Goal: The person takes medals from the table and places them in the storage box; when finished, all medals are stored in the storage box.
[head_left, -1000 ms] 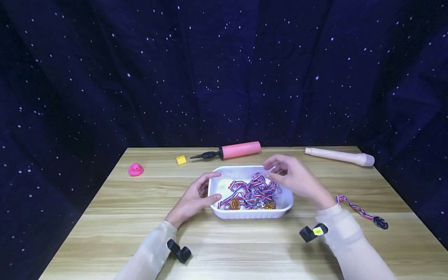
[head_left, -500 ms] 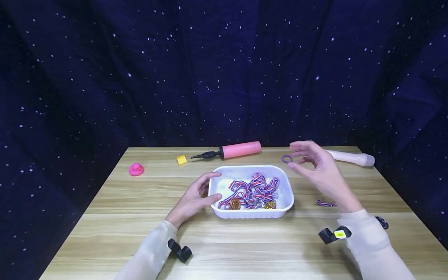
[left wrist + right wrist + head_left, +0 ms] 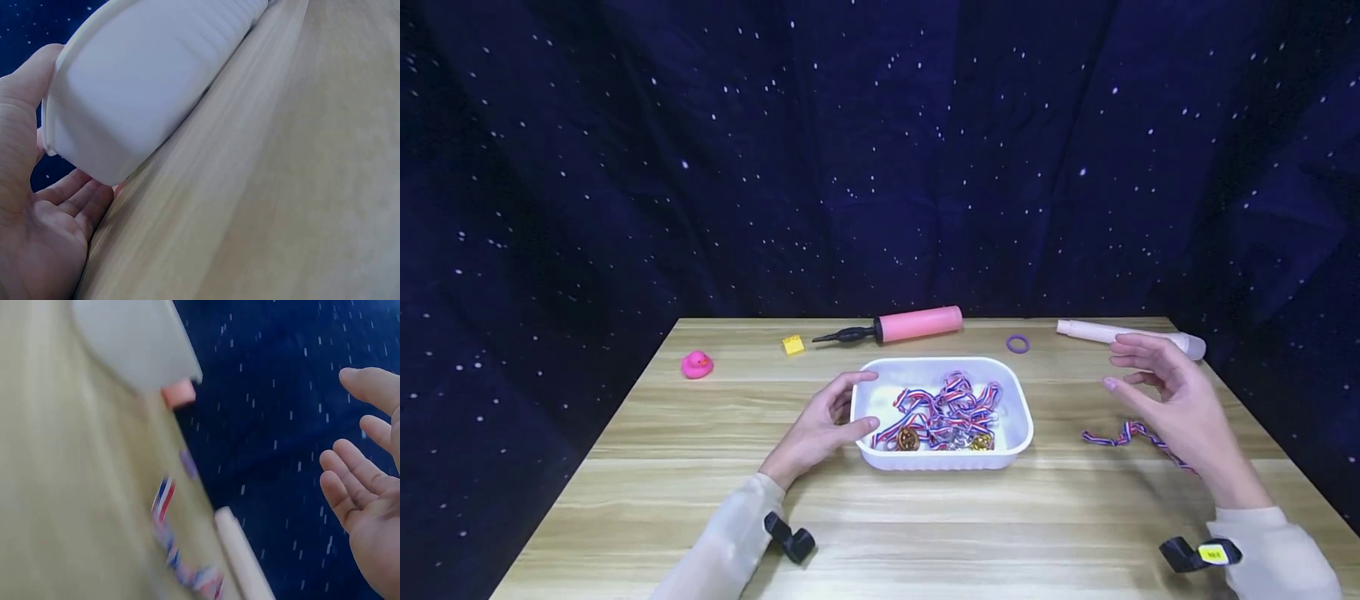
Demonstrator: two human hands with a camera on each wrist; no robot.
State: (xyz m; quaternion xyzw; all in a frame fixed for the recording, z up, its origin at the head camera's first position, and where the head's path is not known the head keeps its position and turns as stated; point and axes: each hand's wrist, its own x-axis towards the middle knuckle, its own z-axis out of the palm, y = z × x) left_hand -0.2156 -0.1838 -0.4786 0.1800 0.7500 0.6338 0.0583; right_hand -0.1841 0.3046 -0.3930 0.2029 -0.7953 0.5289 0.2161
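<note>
My left hand (image 3: 815, 429) holds the left end of a white plastic tub (image 3: 865, 454), thumb and forefinger over its rim; the left wrist view shows the thumb (image 3: 40, 72) against the tub's wall. Inside lie tangled red, white and blue ribbons (image 3: 955, 404) with a bronze medal (image 3: 907, 439), a gold medal (image 3: 981, 442) and silvery ones. At the right, my right hand (image 3: 1180, 408) is in the air with loosely bent fingers and nothing in them. Below it a striped medal ribbon (image 3: 1127, 433) lies on the table; its medal is hidden behind the hand and wrist.
Along the back of the wooden table (image 3: 925, 533) lie a yellow block (image 3: 793, 345), a pink hand pump (image 3: 919, 324), a purple ring (image 3: 1018, 344) and a pale stick (image 3: 1086, 331) with a clear end. A pink rubber duck (image 3: 697, 364) sits at the left.
My right hand has moved from over the tub to the right, uncovering the purple ring and now hiding the loose medal. My left hand stays on the tub.
</note>
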